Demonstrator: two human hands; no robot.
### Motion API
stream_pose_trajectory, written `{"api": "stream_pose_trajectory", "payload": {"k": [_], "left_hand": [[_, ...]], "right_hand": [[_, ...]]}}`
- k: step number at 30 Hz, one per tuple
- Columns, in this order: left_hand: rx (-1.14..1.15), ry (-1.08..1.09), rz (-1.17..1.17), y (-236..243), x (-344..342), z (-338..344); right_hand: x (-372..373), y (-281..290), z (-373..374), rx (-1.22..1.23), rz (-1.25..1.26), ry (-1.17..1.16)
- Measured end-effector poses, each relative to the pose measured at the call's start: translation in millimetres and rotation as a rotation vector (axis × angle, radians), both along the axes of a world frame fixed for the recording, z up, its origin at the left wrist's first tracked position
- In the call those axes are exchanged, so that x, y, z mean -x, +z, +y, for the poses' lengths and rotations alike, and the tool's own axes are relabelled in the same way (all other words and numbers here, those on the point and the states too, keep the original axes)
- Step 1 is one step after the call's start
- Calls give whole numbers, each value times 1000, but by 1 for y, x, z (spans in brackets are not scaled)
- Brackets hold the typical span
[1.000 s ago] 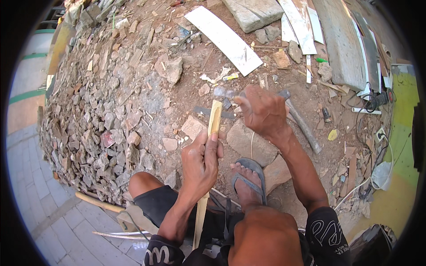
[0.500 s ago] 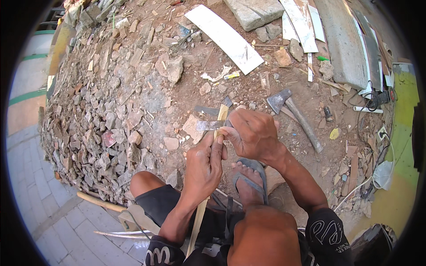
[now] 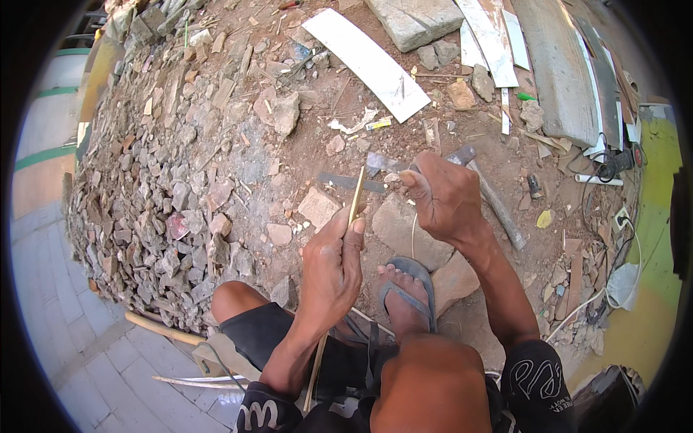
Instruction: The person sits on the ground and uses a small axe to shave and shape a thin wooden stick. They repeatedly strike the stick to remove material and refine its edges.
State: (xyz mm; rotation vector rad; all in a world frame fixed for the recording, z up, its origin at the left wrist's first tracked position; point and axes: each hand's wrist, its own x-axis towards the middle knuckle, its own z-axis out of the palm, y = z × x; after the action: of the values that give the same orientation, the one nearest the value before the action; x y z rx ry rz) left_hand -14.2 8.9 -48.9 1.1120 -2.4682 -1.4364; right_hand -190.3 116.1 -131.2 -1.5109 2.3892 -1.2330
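Note:
My left hand (image 3: 333,270) is closed around a long pale bamboo strip (image 3: 358,189), whose upper end stands out above my fingers and whose lower part runs down toward my lap. My right hand (image 3: 444,195), up and to the right, grips a flat metal blade (image 3: 381,161) pointing left, apart from the strip; its handle is hidden in my fist. An axe (image 3: 498,206) with a worn wooden handle lies just beyond my right hand, its head partly covered. A dark flat metal piece (image 3: 346,184) lies on the dirt behind the strip.
Broken rubble (image 3: 159,216) covers the left ground beside grey paving (image 3: 101,361). White boards (image 3: 364,65) and concrete slabs (image 3: 408,22) lie at the back. A corded power tool (image 3: 613,164) and cables lie at the right. My sandalled foot (image 3: 408,296) rests below my hands.
My right hand and blade came down across the strip half a second ago and have since moved up and right, off it. The strip in my left hand now appears narrower, turned edge-on.

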Motion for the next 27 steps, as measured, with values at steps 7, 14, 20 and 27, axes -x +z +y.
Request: {"api": "stream_pose_trajectory", "payload": {"k": [7, 14, 20, 27], "left_hand": [[18, -9, -10, -5, -2, 2], [139, -23, 39, -9, -1, 8], [116, 15, 103, -9, -1, 10], [-219, 86, 82, -2, -14, 11]], "right_hand": [[-24, 12, -7, 83, 17, 210], [-24, 6, -5, 75, 66, 218], [-2, -17, -7, 3, 129, 25], [25, 4, 6, 0, 65, -73]]}}
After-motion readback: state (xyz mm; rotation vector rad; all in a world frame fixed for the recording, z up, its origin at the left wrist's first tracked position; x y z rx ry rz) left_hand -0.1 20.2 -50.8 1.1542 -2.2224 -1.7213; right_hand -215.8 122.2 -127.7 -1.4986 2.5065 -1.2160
